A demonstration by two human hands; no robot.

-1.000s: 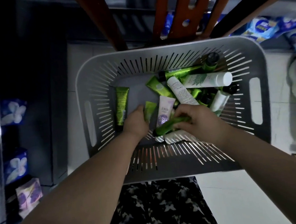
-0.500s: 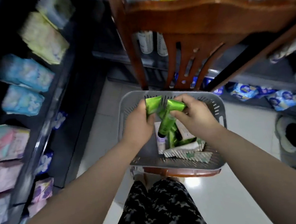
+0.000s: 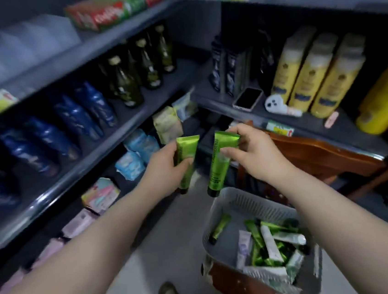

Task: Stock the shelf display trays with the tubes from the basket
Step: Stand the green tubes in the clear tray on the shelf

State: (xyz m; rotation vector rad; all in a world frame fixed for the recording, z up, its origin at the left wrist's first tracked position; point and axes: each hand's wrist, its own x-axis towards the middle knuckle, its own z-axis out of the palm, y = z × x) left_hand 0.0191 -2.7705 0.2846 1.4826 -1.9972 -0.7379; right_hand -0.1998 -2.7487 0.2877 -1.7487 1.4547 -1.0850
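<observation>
Tubes: one green tube (image 3: 187, 162) clamped in the left hand (image 3: 166, 167), another green tube (image 3: 221, 163) in the right hand (image 3: 254, 152), raised above the basket (image 3: 220, 206) at 5 o'clock. Carrying step; next, find the display trays, unseen among the shelves (image 3: 154, 98) at 12 o'clock.

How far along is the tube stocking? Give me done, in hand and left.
Done: no stocked display tray is visible, so nothing shows as finished. In hand: the left hand and right hand each hold one green tube, caps down. Left: many tubes remain in the grey basket.
</observation>
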